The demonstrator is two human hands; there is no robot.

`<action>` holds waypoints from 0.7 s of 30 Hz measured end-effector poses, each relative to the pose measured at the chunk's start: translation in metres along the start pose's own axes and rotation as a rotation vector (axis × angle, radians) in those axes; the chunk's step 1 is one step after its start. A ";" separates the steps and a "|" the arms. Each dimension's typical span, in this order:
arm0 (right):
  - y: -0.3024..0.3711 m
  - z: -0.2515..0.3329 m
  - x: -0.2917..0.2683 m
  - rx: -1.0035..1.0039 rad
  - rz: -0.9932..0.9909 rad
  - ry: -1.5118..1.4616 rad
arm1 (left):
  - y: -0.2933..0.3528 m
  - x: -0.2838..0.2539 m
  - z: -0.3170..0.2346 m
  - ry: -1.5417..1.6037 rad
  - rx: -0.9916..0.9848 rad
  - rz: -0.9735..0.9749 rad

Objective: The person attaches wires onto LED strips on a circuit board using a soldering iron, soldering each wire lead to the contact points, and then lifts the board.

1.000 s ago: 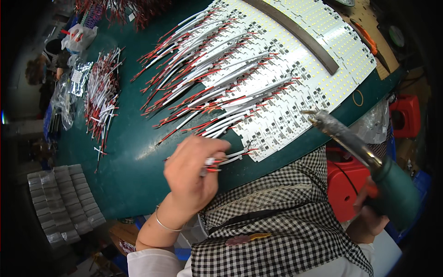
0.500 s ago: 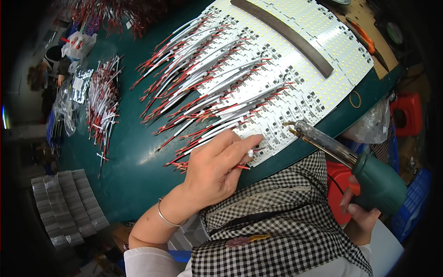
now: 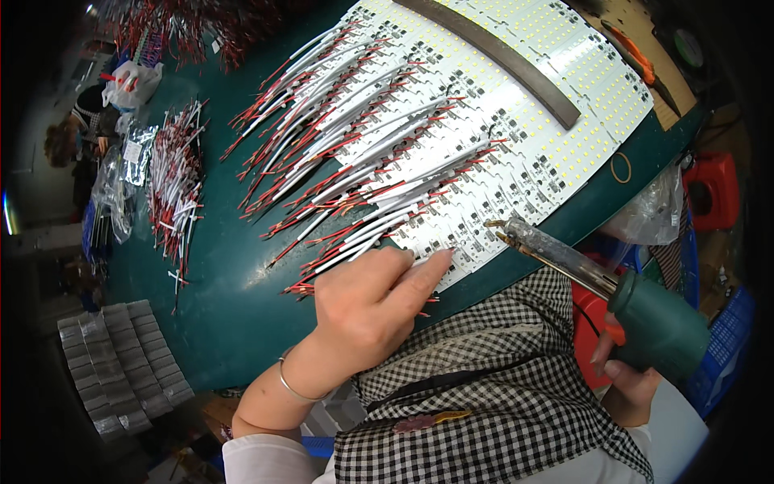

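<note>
Two sets of fingers were busy as I watched. The left fingers (image 3: 421, 282) were curled over the near end of the white boards (image 3: 492, 189), index stretched out along them; a few red wire ends (image 3: 430, 301) poked out below, so they seemed closed on wires, though the palm side was hidden from me. The right fingers (image 3: 621, 373) were wrapped round the green handle of a soldering iron (image 3: 592, 273), whose tip hung over the boards just beyond and to the right of the left index fingertip. I couldn't tell whether it touched them.

That nearness worried me most: if the iron was hot, a small slip of either wrist could have burned a fingertip or scorched a board. Beyond the left fingers, rows of white-and-red wires (image 3: 351, 173) lay crossed over one another, and a careless sweep might have snagged one and pulled it loose. The boards lay in overlapping layers, so a sideways shove might have slid them across the desk (image 3: 230, 327).
</note>
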State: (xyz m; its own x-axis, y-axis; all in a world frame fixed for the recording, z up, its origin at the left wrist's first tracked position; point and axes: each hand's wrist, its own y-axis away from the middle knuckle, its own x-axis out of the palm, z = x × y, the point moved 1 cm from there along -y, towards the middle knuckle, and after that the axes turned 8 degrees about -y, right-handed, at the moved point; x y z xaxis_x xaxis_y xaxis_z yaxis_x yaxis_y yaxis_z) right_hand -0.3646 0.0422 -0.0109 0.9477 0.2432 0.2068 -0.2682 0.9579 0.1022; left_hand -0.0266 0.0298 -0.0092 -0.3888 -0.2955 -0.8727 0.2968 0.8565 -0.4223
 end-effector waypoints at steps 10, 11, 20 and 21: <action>-0.001 0.001 0.011 0.116 0.020 0.001 | 0.000 0.005 0.001 0.018 -0.096 0.068; -0.001 0.000 0.011 0.123 0.026 0.000 | 0.000 0.004 0.001 0.027 -0.104 0.066; 0.000 -0.007 -0.002 0.233 0.208 0.034 | -0.001 0.007 0.000 0.130 -0.158 0.072; 0.000 -0.006 -0.003 0.274 0.203 0.041 | -0.002 0.007 0.000 0.141 -0.154 0.071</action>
State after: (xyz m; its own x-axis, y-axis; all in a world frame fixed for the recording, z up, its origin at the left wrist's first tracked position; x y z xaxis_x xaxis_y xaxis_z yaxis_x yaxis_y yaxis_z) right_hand -0.3661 0.0430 -0.0175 0.8751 0.4356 0.2107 -0.4829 0.8144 0.3218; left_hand -0.0303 0.0262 -0.0149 -0.4932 -0.1788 -0.8513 0.1954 0.9309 -0.3087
